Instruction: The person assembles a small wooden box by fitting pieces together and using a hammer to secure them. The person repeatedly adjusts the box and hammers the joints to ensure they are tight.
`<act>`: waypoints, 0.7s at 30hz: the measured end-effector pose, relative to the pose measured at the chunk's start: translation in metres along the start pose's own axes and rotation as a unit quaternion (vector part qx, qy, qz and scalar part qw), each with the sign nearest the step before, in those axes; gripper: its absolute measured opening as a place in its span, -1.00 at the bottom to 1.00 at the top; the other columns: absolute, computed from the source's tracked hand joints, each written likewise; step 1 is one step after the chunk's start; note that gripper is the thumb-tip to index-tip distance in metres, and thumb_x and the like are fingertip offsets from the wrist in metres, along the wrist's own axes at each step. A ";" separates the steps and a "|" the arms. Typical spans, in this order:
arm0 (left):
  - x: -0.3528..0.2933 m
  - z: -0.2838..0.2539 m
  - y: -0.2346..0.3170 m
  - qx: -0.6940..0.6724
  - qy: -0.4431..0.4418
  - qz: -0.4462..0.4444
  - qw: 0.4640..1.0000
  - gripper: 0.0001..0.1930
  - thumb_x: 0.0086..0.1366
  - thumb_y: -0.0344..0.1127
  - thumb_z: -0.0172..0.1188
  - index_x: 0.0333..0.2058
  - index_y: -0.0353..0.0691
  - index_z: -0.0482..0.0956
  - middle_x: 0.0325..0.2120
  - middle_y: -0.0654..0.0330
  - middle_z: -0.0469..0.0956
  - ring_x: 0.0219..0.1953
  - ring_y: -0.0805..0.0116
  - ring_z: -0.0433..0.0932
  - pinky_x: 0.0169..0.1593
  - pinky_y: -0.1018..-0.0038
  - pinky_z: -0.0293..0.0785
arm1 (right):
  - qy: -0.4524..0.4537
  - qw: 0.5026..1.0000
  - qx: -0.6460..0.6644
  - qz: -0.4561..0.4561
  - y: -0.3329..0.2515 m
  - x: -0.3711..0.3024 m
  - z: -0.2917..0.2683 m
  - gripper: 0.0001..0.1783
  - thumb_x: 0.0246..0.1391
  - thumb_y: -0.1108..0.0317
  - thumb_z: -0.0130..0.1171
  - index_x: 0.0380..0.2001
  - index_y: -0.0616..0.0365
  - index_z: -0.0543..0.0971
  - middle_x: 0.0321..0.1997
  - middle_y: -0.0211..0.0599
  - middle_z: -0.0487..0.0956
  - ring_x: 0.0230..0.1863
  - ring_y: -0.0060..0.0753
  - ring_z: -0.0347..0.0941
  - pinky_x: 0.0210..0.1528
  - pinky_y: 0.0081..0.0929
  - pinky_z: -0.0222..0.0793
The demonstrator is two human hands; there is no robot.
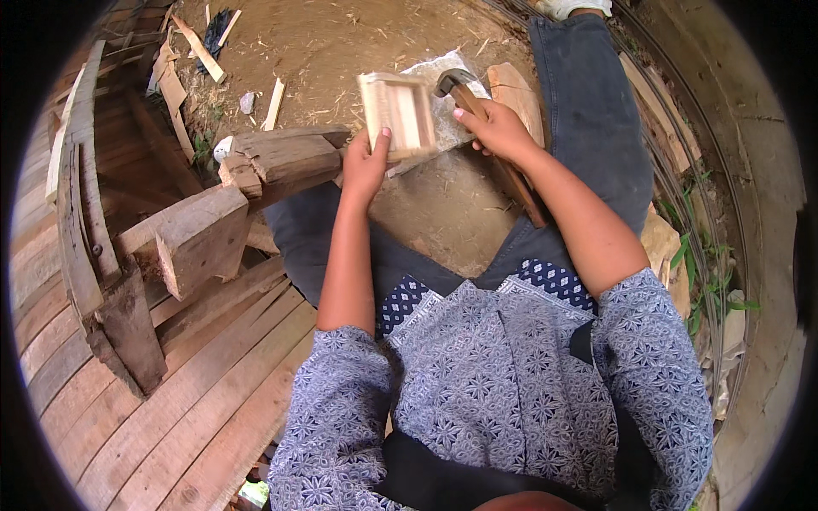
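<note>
Now my left hand (365, 163) grips the lower edge of a small slatted wooden frame (397, 115), held upright above my thumb. Just beside it, my right hand (496, 129) is clenched around a hammer (477, 111), its head touching the frame's far side.

Pale tan wooden frame (396, 115), blue-and-white floral patterned shirt (486, 383), dark grey trousers (588, 102), brown dirt ground (358, 43)

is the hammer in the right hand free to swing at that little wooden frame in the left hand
Probably yes: the right hand holds the hammer right beside the wooden frame, which the left hand grips, with nothing between them.
</note>
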State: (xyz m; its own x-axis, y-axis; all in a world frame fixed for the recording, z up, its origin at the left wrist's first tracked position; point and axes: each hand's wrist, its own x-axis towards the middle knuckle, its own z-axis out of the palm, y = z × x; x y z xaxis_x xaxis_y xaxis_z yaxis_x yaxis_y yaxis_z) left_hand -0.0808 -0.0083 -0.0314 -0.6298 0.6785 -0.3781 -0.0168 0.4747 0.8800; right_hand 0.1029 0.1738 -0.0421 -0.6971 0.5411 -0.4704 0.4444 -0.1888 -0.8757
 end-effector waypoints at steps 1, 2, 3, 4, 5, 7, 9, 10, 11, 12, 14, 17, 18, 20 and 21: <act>0.000 0.005 0.000 -0.063 0.021 -0.006 0.998 -0.63 0.42 -0.15 0.18 -0.01 -0.37 0.54 -0.22 0.09 0.64 -0.25 0.40 0.62 -0.23 0.45 0.61 | 0.003 1.000 0.017 0.002 -0.001 -0.001 -0.001 -0.47 0.22 -0.11 0.20 -0.24 0.26 0.57 -0.58 -0.37 0.53 -0.62 -0.50 0.50 -0.57 -0.46 0.41; 0.003 0.008 -0.004 -0.095 0.055 0.000 0.994 -0.62 0.42 -0.16 0.18 0.00 -0.38 0.50 -0.19 0.06 0.62 -0.24 0.38 0.62 -0.23 0.46 0.63 | -0.001 1.000 0.018 0.015 -0.003 -0.001 0.000 -0.47 0.23 -0.11 0.18 -0.24 0.25 0.56 -0.58 -0.38 0.51 -0.63 -0.51 0.49 -0.58 -0.47 0.40; 0.005 0.011 -0.008 -0.099 0.073 -0.006 0.992 -0.62 0.42 -0.16 0.18 0.00 -0.38 0.49 -0.18 0.05 0.62 -0.24 0.37 0.62 -0.23 0.44 0.64 | -0.005 0.999 0.017 0.028 -0.005 -0.001 0.002 -0.47 0.24 -0.12 0.17 -0.25 0.24 0.56 -0.58 -0.39 0.50 -0.64 -0.52 0.48 -0.60 -0.47 0.39; 0.007 0.014 -0.012 -0.103 0.091 -0.012 0.990 -0.62 0.41 -0.16 0.18 -0.01 -0.38 0.49 -0.18 0.03 0.62 -0.24 0.36 0.63 -0.22 0.43 0.64 | -0.009 0.999 0.017 0.041 -0.007 -0.002 0.004 -0.47 0.25 -0.12 0.16 -0.25 0.23 0.55 -0.58 -0.40 0.49 -0.65 -0.53 0.48 -0.62 -0.48 0.38; 0.011 0.014 -0.014 -0.109 0.112 -0.016 0.988 -0.62 0.41 -0.16 0.19 -0.02 -0.39 0.48 -0.18 0.02 0.62 -0.24 0.36 0.63 -0.22 0.42 0.64 | -0.020 0.999 -0.004 0.042 -0.008 -0.003 0.007 -0.47 0.25 -0.12 0.15 -0.24 0.24 0.56 -0.55 -0.35 0.52 -0.62 -0.49 0.50 -0.57 -0.44 0.41; 0.019 0.001 -0.016 -0.056 0.074 -0.074 0.993 -0.59 0.47 -0.19 0.09 0.13 -0.34 0.30 0.03 0.01 0.48 -0.02 0.20 0.58 -0.05 0.21 0.65 | -0.042 0.997 -0.046 0.045 -0.008 -0.009 0.011 -0.46 0.25 -0.12 0.14 -0.20 0.24 0.57 -0.49 -0.25 0.57 -0.55 -0.41 0.55 -0.47 -0.37 0.48; 0.019 0.008 0.004 -0.100 0.067 -0.102 0.988 -0.55 0.45 -0.19 0.11 0.15 -0.33 0.25 0.07 0.00 0.45 0.05 0.17 0.54 0.00 0.15 0.63 | 0.018 0.994 -0.105 -0.019 0.016 -0.007 0.022 -0.45 0.23 -0.09 0.15 -0.09 0.25 0.57 -0.33 0.00 0.64 -0.29 -0.07 0.63 -0.17 -0.19 0.50; 0.020 0.008 0.005 -0.108 0.065 -0.103 0.987 -0.53 0.44 -0.21 0.12 0.17 -0.33 0.22 0.07 0.00 0.45 0.05 0.20 0.53 -0.01 0.18 0.61 | 0.033 0.993 -0.110 -0.037 0.023 -0.012 0.028 -0.45 0.22 -0.08 0.15 -0.06 0.25 0.57 -0.29 0.05 0.65 -0.22 0.00 0.62 -0.11 -0.16 0.49; 0.020 0.006 0.004 -0.117 0.065 -0.106 0.985 -0.51 0.43 -0.22 0.14 0.18 -0.33 0.19 0.08 0.00 0.44 0.06 0.22 0.52 -0.02 0.21 0.59 | 0.046 0.991 -0.116 -0.054 0.023 -0.020 0.035 -0.44 0.21 -0.08 0.15 -0.04 0.25 0.57 -0.24 0.10 0.66 -0.16 0.07 0.62 -0.05 -0.12 0.47; 0.021 0.006 0.003 -0.125 0.064 -0.108 0.984 -0.49 0.42 -0.24 0.15 0.19 -0.33 0.16 0.08 -0.01 0.44 0.06 0.24 0.51 -0.03 0.24 0.57 | 0.040 0.989 -0.134 -0.054 0.022 -0.025 0.041 -0.46 0.24 -0.03 0.12 0.01 0.25 0.56 -0.20 0.15 0.65 -0.13 0.14 0.61 -0.04 -0.12 0.47; 0.021 0.008 -0.002 -0.193 0.050 -0.053 0.978 -0.52 0.43 -0.28 0.15 0.18 -0.30 0.17 0.08 0.03 0.44 0.06 0.25 0.50 0.04 0.25 0.52 | 0.055 0.990 -0.095 -0.084 0.015 -0.037 0.052 -0.46 0.28 -0.01 0.09 0.06 0.26 0.53 -0.18 0.17 0.64 -0.11 0.15 0.61 -0.02 -0.12 0.46; 0.022 0.016 -0.008 -0.305 0.053 -0.029 0.950 -0.58 0.45 -0.33 0.14 0.16 -0.27 0.21 0.07 0.07 0.45 0.05 0.28 0.49 0.08 0.29 0.47 | 0.067 0.989 -0.066 -0.114 -0.008 -0.052 0.064 -0.48 0.34 0.08 0.04 0.18 0.24 0.46 -0.13 0.22 0.63 -0.07 0.17 0.60 0.01 -0.14 0.45; 0.022 0.020 -0.007 -0.344 0.055 -0.032 0.937 -0.60 0.45 -0.35 0.14 0.16 -0.27 0.23 0.06 0.08 0.46 0.04 0.28 0.50 0.09 0.31 0.45 | 0.082 0.986 -0.058 -0.134 -0.015 -0.057 0.069 -0.48 0.34 0.09 0.04 0.19 0.24 0.46 -0.13 0.23 0.63 -0.07 0.18 0.60 0.01 -0.15 0.45; 0.024 0.023 -0.006 -0.346 0.068 -0.030 0.935 -0.60 0.45 -0.34 0.14 0.15 -0.26 0.24 0.05 0.09 0.47 0.03 0.29 0.49 0.09 0.32 0.44 | 0.105 0.982 -0.036 -0.156 -0.024 -0.065 0.078 -0.48 0.34 0.10 0.05 0.20 0.22 0.45 -0.12 0.23 0.63 -0.06 0.19 0.60 0.01 -0.16 0.46; 0.024 0.024 -0.007 -0.346 0.075 -0.029 0.935 -0.61 0.45 -0.34 0.15 0.15 -0.25 0.25 0.04 0.09 0.47 0.03 0.30 0.49 0.09 0.32 0.44 | 0.114 0.981 -0.020 -0.158 -0.026 -0.069 0.082 -0.49 0.33 0.11 0.05 0.21 0.21 0.46 -0.12 0.24 0.63 -0.06 0.19 0.60 0.01 -0.17 0.46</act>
State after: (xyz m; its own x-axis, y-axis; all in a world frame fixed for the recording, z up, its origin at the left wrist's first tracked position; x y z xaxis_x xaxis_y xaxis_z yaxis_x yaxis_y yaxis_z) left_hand -0.0776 0.0182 -0.0534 -0.7136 0.5511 -0.4325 -0.5204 -0.0038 0.8539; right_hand 0.0929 0.0743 0.0044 -0.6621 0.7372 -0.1350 0.2509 0.0483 -0.9668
